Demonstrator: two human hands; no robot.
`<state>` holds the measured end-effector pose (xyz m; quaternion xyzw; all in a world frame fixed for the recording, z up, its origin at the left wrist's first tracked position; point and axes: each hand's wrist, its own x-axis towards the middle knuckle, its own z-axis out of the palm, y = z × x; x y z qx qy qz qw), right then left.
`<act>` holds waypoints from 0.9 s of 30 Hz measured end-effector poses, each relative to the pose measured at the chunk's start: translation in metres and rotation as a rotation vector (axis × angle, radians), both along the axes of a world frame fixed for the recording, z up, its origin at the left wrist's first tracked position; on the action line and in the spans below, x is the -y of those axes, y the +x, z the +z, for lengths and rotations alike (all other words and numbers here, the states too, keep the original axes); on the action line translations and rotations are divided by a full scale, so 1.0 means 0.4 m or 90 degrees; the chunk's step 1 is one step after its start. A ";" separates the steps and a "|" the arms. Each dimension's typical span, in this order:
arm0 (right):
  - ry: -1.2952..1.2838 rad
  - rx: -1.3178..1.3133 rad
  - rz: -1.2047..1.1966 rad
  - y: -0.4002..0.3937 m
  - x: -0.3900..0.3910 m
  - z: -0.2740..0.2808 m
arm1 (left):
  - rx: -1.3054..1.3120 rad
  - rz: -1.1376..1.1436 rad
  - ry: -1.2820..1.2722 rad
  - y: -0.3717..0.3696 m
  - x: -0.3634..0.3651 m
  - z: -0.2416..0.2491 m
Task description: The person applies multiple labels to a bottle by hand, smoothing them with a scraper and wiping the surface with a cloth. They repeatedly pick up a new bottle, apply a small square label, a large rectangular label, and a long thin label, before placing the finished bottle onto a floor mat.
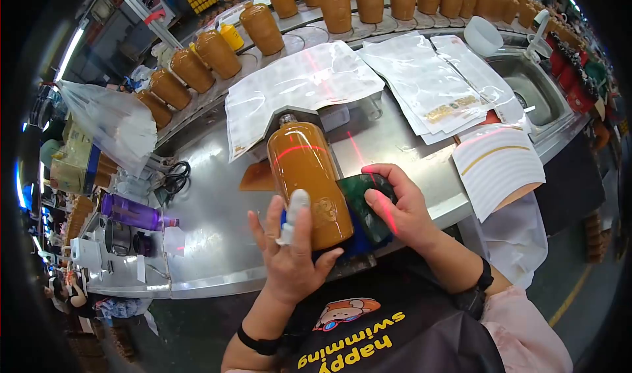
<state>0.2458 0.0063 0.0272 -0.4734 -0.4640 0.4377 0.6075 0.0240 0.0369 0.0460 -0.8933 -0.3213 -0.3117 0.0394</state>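
A glossy brown bottle (304,169) lies in a holder on the metal bench, its neck pointing away from me. Red laser lines cross the bottle and my right hand. My left hand (289,254) is against the lower left side of the bottle, fingers spread, with white wrapping on one finger. My right hand (403,205) pinches a dark green flat piece (370,205) beside the bottle's right side. Blue material (359,243) shows under the bottle's lower end.
White printed sheets (421,83) and a curved label stack (497,166) lie right, near a sink (536,90). Brown bottles (263,29) line the conveyor behind. Black scissors (176,177) and a purple bottle (131,212) are left.
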 end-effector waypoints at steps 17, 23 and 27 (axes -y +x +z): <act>0.494 0.543 0.072 0.019 -0.027 0.143 | 0.115 0.049 -0.155 0.006 0.001 -0.024; 0.367 0.465 -0.020 0.039 -0.122 0.118 | 0.130 0.056 -0.221 -0.011 -0.006 -0.043; 0.441 0.401 0.336 0.007 -0.029 0.184 | 0.068 0.064 -0.146 -0.016 -0.010 -0.023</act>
